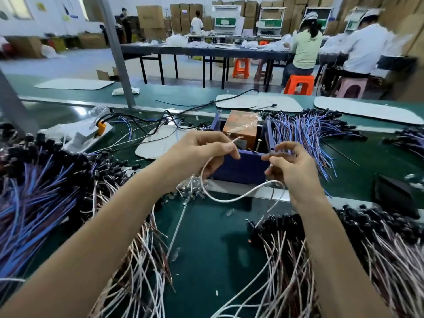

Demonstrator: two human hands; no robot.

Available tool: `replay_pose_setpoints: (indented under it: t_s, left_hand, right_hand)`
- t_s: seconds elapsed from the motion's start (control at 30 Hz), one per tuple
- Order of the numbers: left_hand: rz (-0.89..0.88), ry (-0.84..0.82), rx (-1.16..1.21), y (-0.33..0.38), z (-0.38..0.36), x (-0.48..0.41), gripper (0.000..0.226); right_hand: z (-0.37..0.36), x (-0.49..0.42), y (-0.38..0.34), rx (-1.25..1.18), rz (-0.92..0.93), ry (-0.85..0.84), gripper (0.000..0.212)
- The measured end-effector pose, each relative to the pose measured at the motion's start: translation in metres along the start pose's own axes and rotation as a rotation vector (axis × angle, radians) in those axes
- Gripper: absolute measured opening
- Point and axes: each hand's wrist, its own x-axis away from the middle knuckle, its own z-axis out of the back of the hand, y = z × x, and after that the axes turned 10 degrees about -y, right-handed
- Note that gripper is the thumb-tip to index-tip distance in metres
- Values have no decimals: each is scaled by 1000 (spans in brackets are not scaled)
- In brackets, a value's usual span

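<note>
Wire [220,200] sags slack between the hands, tip raised, probably for working on. Left hand [202,148] pinches that tip at 11 o'clock of the loop. Right hand [296,171] at 2 is curled, can't tell what it grips.

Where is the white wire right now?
Head view, centre: the white wire loops down from the left hand, which pinches its end, across to the right hand, just before the blue box.

No legible text, labels or numbers anywhere.

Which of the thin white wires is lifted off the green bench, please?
The thin white wire pinched by the left hand, looping midair; others lie heaped.
</note>
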Motion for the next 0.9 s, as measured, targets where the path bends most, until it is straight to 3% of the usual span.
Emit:
replay_pose_setpoints:
  t_s: [0.1,0.2,0.3,0.37,0.5,0.57,0.63,0.73,0.83,0.9]
  left_hand:
    - [17,-418,2,23,4,43,16]
    - [146,-880,-112,24,-11,73,20]
    - [239,-1030,-274,9,-17,87,27]
    - [284,-907,-256,-2,-20,88,26]
    - [444,-332,110,-31,-57,70,25]
    - [494,-253,185,-41,-82,59,30]
    - [437,-292,151,-45,-103,53,30]
    - [346,-282,50,-48,-127,44,19]
    - [377,-184,-1,-61,-140,46,35]
    - [339,-188,-139,-69,-136,53,42]
  right_hand:
    - [1,13,-28,-181,36,-198,22]
    - [4,33,-58,-235,126,-498,16]
    - [4,51,-82,-97,135,-753,16]
    - [2,62,-89,198,118,-884,14]
    - [-8,87,-70,710,-58,-1158,17]
    - [-9,101,-55,795,-163,-1260,15]
    - [-4,110,-43,768,-208,-1273,17]
    - [10,106,-31,633,-200,-932,11]
    - [19,98,-11,951,10,-540,17]
    - [19,98,3,1149,73,-515,15]
